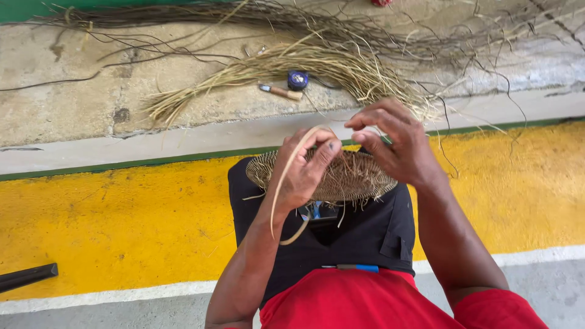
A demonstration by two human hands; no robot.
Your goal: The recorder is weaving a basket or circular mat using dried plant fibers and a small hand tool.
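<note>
Over yellow floor (pixel 122 219), woven disc (pixel 353 176) under left grip (pixel 304 167)

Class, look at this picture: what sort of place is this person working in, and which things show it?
Probably an outdoor or open-sided craft spot at floor level: bare concrete ground, a yellow painted floor band, and loose bundles of dry straw lying beyond the woven disc.

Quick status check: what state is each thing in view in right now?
left hand: gripping a pale strip
pale strip: bent in a loop, end hanging down
right hand: raised, fingers curled, holding nothing I can make out
woven disc: unfinished, resting on the lap
knife: lying on the concrete
</note>
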